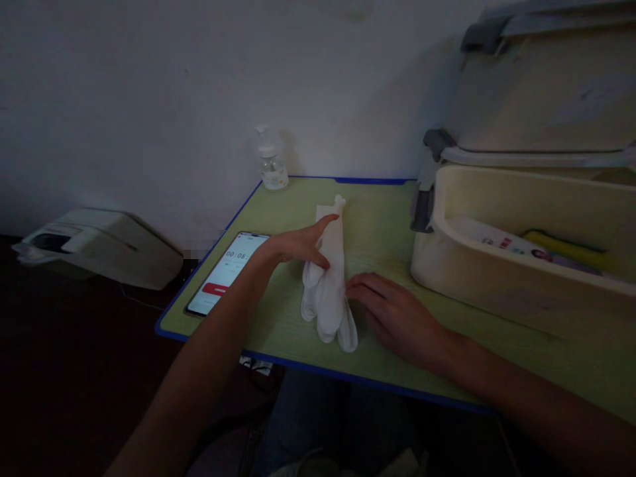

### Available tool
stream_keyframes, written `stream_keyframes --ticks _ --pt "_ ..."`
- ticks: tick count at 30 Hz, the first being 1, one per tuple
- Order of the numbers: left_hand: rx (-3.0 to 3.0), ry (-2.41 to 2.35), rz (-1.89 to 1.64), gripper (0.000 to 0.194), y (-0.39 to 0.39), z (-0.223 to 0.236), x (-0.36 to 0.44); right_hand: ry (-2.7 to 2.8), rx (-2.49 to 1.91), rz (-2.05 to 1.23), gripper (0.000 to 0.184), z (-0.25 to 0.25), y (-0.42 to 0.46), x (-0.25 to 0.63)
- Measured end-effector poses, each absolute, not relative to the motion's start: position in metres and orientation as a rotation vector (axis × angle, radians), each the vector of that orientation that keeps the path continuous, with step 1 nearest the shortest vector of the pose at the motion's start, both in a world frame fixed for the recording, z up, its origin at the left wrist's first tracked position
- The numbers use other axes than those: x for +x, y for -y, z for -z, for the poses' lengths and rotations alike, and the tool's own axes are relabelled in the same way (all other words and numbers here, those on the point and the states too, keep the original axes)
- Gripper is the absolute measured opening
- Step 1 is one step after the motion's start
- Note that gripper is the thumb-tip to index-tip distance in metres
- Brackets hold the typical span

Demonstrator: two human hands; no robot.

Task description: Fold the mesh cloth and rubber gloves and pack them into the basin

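Observation:
Several white socks (330, 305) lie bunched lengthwise on the table, their toe ends fanned towards me and overlapping. My left hand (305, 244) rests over their upper left part, thumb and forefinger spread apart on the fabric. From the right, my right hand (390, 311) meets the edge of the socks with its fingers bent and close together, the tips at the fabric. Its thumb is mostly hidden, and the grip seems to take in only the sock's edge.
The green table (377, 218) has a blue rim. A phone (209, 289) showing a timer lies left, partly behind my forearm. A clear pump bottle (273, 169) stands at the back. To the right is an open cream storage box (497, 265) holding packets. A white bin (119, 248) is beyond the left edge.

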State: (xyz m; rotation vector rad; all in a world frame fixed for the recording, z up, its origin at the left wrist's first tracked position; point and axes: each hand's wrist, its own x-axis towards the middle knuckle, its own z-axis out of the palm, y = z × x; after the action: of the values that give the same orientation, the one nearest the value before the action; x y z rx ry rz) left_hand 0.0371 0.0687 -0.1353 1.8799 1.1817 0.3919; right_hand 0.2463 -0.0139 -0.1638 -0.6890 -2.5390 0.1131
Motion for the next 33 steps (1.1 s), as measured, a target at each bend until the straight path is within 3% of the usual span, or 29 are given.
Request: stream_keyframes --ticks 8,14,21,33 --pt "1.906 -1.218 -0.353 0.105 -0.069 0.135 0.038 2.565 -0.501 -0.145 0.018 0.16 0.017 0.251" --pt "1.914 -1.196 -0.344 0.103 -0.069 0.134 0.038 2.619 -0.239 -0.11 0.028 0.157 0.016 0.253" --pt "1.929 -1.206 -0.35 0.102 -0.071 0.136 0.037 2.819 -0.329 -0.226 0.009 0.15 0.014 0.251" --pt "1.992 -1.162 -0.263 0.109 -0.077 0.139 0.035 2.739 -0.1 0.089 0.034 0.15 0.012 0.255"
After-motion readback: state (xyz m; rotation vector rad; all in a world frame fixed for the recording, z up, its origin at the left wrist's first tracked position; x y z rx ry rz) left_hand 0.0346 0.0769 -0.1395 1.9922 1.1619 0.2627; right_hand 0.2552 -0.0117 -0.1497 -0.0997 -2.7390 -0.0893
